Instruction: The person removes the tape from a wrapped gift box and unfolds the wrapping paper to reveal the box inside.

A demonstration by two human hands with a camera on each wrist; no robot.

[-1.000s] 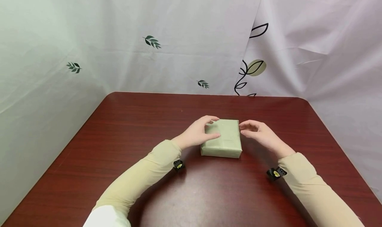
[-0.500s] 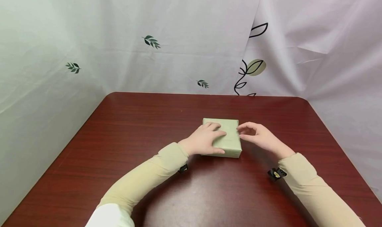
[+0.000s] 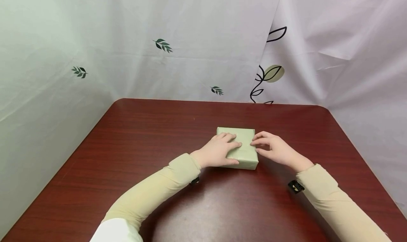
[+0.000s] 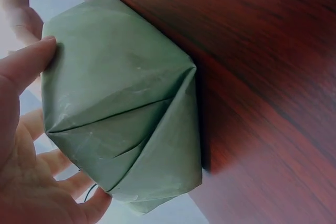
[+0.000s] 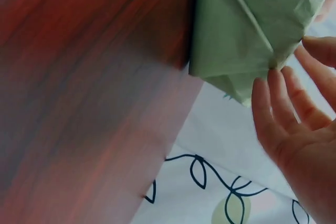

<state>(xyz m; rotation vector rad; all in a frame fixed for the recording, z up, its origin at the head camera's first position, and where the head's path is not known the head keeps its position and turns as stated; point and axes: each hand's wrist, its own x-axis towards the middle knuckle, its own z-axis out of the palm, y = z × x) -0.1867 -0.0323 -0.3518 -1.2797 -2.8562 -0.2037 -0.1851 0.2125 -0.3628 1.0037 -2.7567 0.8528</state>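
Note:
A flat box wrapped in pale green paper [image 3: 247, 155] lies on the table, right of the middle. My left hand [image 3: 215, 152] rests on its top from the left side, fingers spread. In the left wrist view the thumb touches the near edge of the wrapped box [image 4: 110, 61], above a folded paper end. At the box's right edge is my right hand [image 3: 277, 149], its fingertips touching the upper edge. Folded paper also covers the right end of the box [image 5: 236, 30] in the right wrist view, beside the slightly bent fingers.
The dark red wooden table [image 3: 143, 136] has rounded far corners. White cloth [image 3: 190, 23] with leaf prints hangs behind it and along both sides. A black wrist strap device [image 3: 296, 187] sits under the right cuff.
My left hand has moved right and lowered from the box's left edge onto its top. The right fingertips have shifted slightly left onto the right edge. The box stays in place.

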